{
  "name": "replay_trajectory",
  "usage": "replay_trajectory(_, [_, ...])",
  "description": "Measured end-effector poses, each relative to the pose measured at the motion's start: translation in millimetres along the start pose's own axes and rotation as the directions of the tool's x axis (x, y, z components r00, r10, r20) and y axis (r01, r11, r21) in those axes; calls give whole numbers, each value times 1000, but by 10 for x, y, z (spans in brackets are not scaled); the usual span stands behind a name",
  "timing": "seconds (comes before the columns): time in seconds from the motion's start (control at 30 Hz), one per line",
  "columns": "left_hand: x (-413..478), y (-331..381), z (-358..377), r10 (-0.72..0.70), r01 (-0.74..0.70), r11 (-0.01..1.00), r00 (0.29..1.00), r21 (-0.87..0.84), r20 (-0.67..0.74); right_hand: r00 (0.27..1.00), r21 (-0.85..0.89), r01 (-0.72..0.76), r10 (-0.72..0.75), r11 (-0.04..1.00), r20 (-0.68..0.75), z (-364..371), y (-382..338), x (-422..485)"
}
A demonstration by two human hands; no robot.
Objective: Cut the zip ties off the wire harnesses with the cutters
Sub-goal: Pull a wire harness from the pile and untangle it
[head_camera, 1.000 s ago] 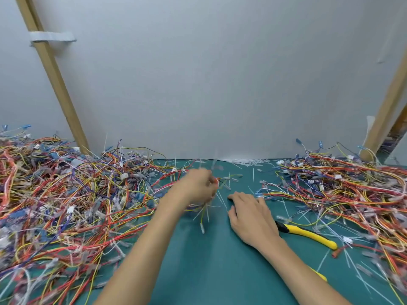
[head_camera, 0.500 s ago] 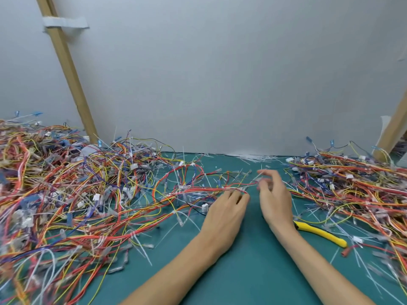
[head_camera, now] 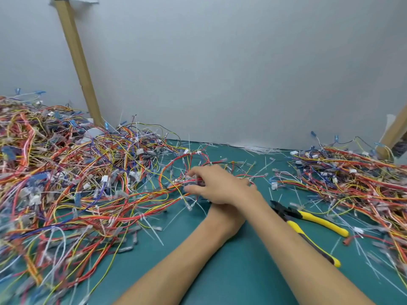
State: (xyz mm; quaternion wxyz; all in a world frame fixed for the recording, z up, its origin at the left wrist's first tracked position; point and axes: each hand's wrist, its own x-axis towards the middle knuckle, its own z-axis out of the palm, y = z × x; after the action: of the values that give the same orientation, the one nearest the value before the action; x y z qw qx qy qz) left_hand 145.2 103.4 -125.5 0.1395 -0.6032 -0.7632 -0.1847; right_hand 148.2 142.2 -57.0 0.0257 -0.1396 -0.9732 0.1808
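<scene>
Since the frame half a second earlier, the right hand [head_camera: 217, 187] has crossed over the left wrist and now lies left of centre, at the edge of the wiring. Earlier the two hands lay side by side. The cutters [head_camera: 295, 216] have not moved. They lie on the green mat [head_camera: 220, 271] right of centre, handles splayed, apart from both hands.

Right hand: fingers curled, forefinger above and thumb below a red harness [head_camera: 179, 183]. Motion blur softens the fingertips, so the hand appears to pinch the bundle rather than merely rest on it.

Left hand [head_camera: 226, 213]: only the wrist shows beneath the right forearm. Whether its fingers are open or hold anything cannot be told.

Meaning for the task: a harness is being picked out of the pile. No cutting is under way, since the tool is not in hand. The next step calls for one hand to take up the cutters and for a tie on this harness to be exposed.

Count:
- Hands: two.
- Cutters: one pair, yellow handles.
- Heaps of harnesses: two. The large heap [head_camera: 66, 172] fills the left of the frame; the smaller heap [head_camera: 352, 179] sits at the right edge.
- Slanting posts against the grey wall [head_camera: 220, 73]: two, the left post [head_camera: 77, 62] at upper left and the right post [head_camera: 394, 133] at far right.
- Cut tie tails [head_camera: 257, 148]: scattered over the mat, too many to count.
</scene>
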Motion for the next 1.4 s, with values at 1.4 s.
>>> replay_trajectory(1.4, [-355, -1222, -325, -243, 241, 969, 969, 49, 38, 617, 273, -60, 251, 960, -746, -553, 508, -247])
